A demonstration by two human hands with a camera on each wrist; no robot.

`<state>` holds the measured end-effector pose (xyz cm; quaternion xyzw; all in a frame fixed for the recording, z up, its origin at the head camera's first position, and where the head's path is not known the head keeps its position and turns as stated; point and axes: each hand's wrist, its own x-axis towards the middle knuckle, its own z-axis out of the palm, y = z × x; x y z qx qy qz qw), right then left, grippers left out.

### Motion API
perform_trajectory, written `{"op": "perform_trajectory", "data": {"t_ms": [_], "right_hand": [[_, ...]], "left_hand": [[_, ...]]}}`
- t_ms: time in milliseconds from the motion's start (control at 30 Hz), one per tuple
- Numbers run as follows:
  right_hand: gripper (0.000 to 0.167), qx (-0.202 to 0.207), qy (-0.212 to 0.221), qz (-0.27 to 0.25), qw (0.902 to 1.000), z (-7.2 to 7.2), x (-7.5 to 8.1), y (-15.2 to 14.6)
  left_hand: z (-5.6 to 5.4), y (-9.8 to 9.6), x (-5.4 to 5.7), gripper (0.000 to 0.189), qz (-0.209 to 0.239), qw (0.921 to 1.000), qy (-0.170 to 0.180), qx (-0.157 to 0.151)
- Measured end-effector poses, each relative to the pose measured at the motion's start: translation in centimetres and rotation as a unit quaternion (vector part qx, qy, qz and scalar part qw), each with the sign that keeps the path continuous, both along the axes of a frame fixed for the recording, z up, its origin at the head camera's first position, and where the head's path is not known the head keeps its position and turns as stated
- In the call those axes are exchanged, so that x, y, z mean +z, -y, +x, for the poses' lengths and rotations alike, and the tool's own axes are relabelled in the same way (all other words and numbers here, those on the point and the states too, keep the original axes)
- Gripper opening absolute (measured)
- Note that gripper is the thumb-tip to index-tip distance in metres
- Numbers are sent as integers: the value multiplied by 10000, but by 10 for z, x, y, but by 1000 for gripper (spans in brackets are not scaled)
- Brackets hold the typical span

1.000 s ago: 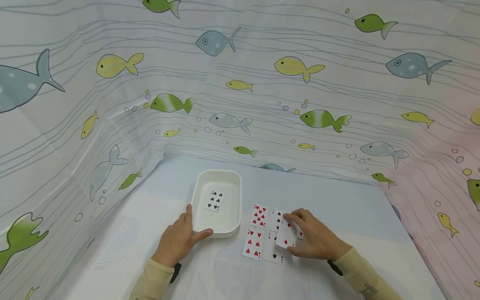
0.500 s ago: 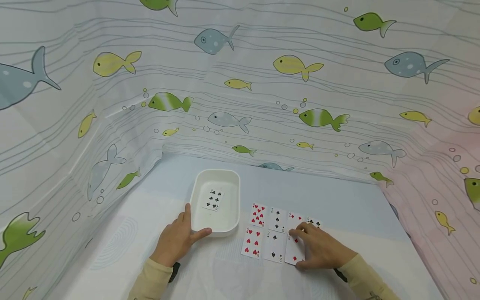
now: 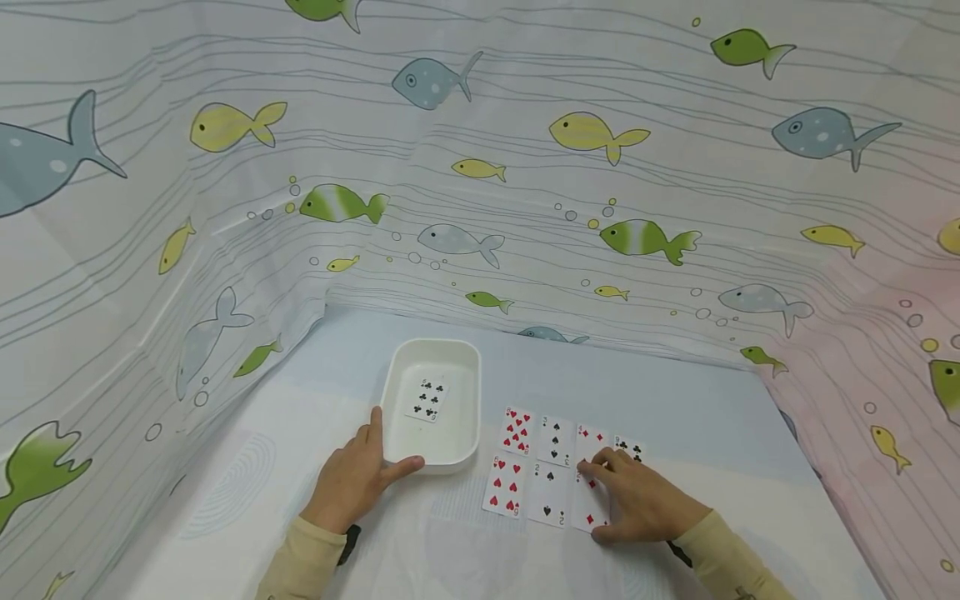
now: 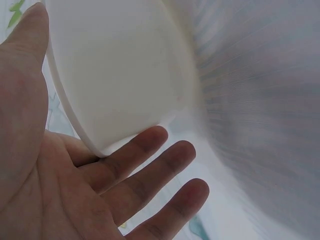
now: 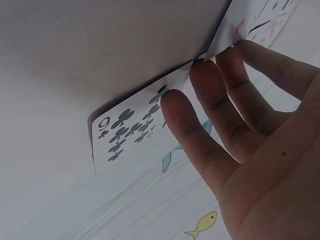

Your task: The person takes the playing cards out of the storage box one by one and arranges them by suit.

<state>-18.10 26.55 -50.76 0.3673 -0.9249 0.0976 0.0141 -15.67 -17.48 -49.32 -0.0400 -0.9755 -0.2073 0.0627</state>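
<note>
My right hand [image 3: 641, 496] holds a red diamonds playing card [image 3: 587, 505] by its far and near edges, fingertips at the top and thumb at the bottom. That card lies at the right end of the near row, beside the two of spades [image 3: 547, 497]. Part of its face is hidden by the hand. In the right wrist view, two fingertips overlap the nine of clubs [image 5: 132, 127]. My left hand [image 3: 348, 475] rests against the near left corner of a white plastic tub [image 3: 479, 408], its thumb over the near rim and its fingers fairly straight.
Inside the tub lies a six of clubs [image 3: 427, 400]. The far row has an eight of hearts [image 3: 517, 431], a three of spades [image 3: 554, 442] and a four of diamonds [image 3: 592, 437]. Leftmost in the near row is a six of hearts [image 3: 505, 486]. Fish-patterned sheeting [image 3: 525, 208] surrounds the table.
My right hand has brought the diamonds card down and toward me, from over the other cards onto the near row, then shifted it slightly. The left hand and tub stay put.
</note>
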Motion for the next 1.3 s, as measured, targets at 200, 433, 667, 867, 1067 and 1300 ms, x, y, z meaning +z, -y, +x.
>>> {"op": "perform_trajectory", "data": {"t_ms": [200, 433, 667, 867, 1067, 1300], "right_hand": [[80, -19, 27, 82, 10000, 0, 1, 0], [81, -79, 94, 139, 9998, 0, 2, 1], [78, -155, 173, 184, 9996, -3, 3, 0], [78, -172, 157, -25, 9997, -8, 3, 1], [68, -507, 251, -256, 9981, -15, 1, 11], [61, -346, -156, -777, 9963, -25, 7, 35]], "left_hand": [[0, 1, -1, 117, 33, 10000, 4, -7], [-1, 0, -1, 114, 63, 10000, -5, -1], [-1, 0, -1, 114, 73, 10000, 4, 0], [-1, 1, -1, 114, 61, 10000, 50, 22], [-1, 1, -2, 114, 35, 10000, 4, 28], [-1, 1, -2, 115, -4, 10000, 34, 30]]}}
